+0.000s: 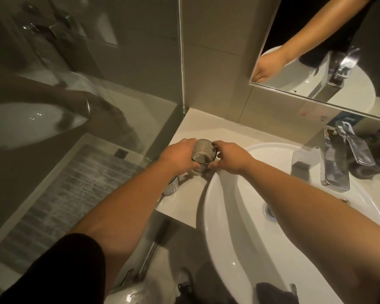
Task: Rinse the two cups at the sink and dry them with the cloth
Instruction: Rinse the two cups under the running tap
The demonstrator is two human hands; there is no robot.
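While a dark cloth (272, 291) lies on the near rim of the white sink (239, 227), a second cup (172, 185) stands half hidden under the left forearm; farther on, the left hand (179, 155) and right hand (230, 156) curl their fingers round a ribbed glass cup (203, 155) on the desk (206, 128) beside the basin.

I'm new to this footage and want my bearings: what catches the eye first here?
Both hands, left hand and right hand, hold a ribbed glass cup over the counter, left of the white sink. A chrome tap stands at the right, below a mirror.
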